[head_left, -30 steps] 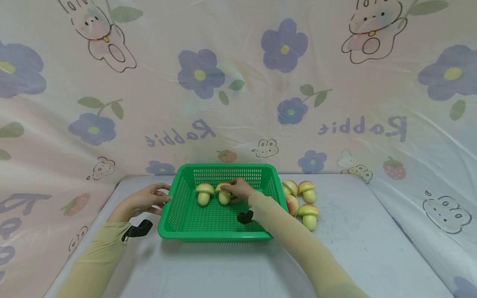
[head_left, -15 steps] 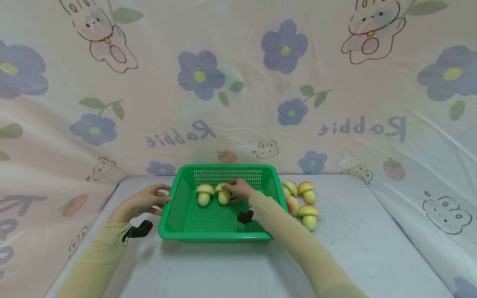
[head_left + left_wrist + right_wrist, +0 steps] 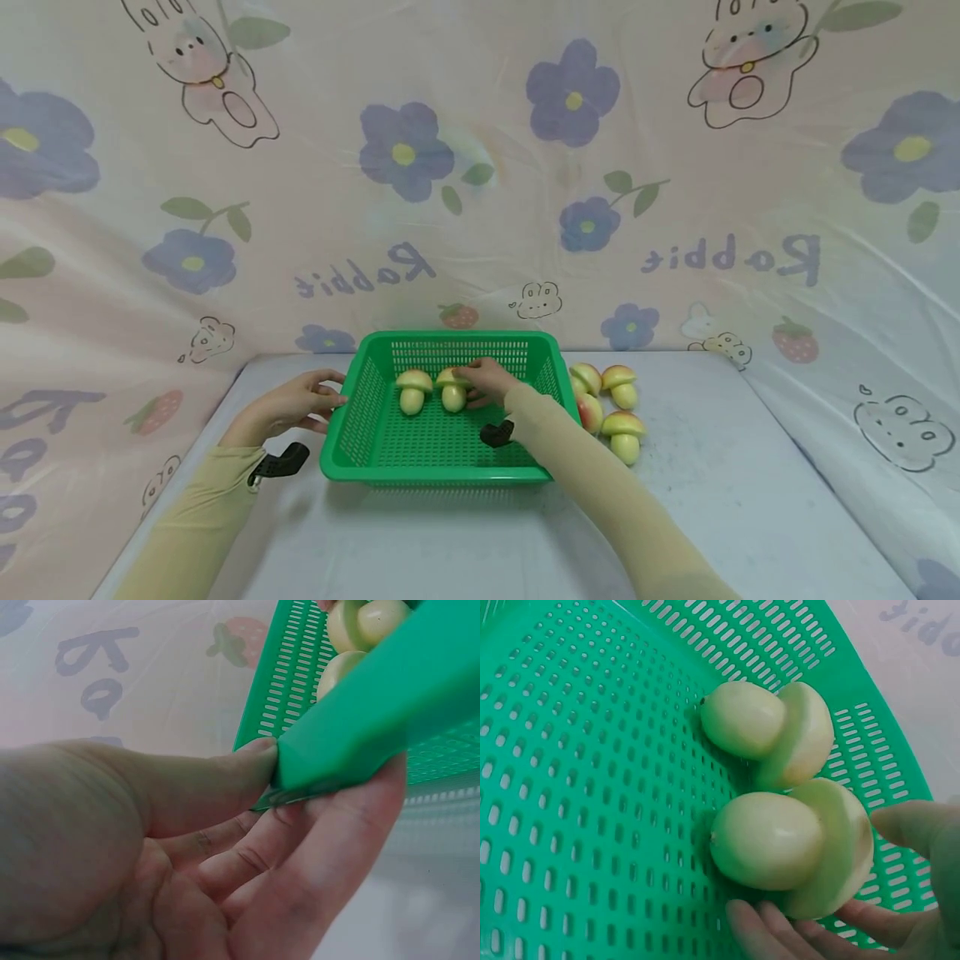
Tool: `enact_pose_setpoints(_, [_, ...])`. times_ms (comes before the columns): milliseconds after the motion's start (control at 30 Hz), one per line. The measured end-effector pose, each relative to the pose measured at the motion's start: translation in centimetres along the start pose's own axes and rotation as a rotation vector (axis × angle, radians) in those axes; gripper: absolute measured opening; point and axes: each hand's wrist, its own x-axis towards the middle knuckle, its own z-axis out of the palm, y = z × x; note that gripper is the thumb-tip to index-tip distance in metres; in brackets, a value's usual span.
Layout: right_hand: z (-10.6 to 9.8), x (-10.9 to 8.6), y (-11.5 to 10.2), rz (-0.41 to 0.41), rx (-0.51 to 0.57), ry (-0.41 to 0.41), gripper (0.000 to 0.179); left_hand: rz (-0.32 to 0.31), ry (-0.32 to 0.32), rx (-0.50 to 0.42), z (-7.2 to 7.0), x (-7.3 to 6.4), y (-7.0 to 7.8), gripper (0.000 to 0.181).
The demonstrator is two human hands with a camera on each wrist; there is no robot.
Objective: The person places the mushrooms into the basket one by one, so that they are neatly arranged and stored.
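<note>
A green plastic basket (image 3: 442, 474) with slotted walls stands on the table. My left hand (image 3: 296, 402) grips its left rim, thumb above and fingers curled under the edge (image 3: 330, 761). Inside, two pale yellow mushrooms with reddish-tinged caps lie side by side, stems toward me: the left mushroom (image 3: 412, 392) and the right mushroom (image 3: 453, 398). My right hand (image 3: 490, 383) reaches into the basket and holds the right one by its cap. In the right wrist view its thumb (image 3: 904, 825) touches the cap's top, and the other fingers lie along the near side.
Right of the basket, more mushrooms lie on the white table (image 3: 735, 467): one at the front (image 3: 623, 436), another behind (image 3: 620, 386), and others close against the basket wall. A printed cloth (image 3: 480, 208) hangs behind the table. Each wrist carries a black camera mount (image 3: 281, 460).
The right mushroom shifts very slightly sideways beside the left one, and my right fingertips draw back a little toward the right over its cap. My left hand stays on the rim.
</note>
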Motion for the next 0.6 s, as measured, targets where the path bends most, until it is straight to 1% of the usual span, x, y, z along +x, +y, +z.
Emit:
enact_pose_setpoints(367, [-0.32,-0.23,0.04,0.028,0.030,0.022,0.051,-0.004,0.000,0.001,0.08,-0.14,0.11,0.053])
enact_pose_setpoints(500, [-0.66,-0.44,-0.28,0.033,0.051,0.004,0.052,-0.019,0.011,-0.007,0.07,0.03,0.08,0.052])
enact_pose_setpoints(600, [-0.99,-0.61,-0.62,0.029,0.058,-0.023,0.049,-0.028,0.018,-0.013,0.05,0.17,0.10,0.052])
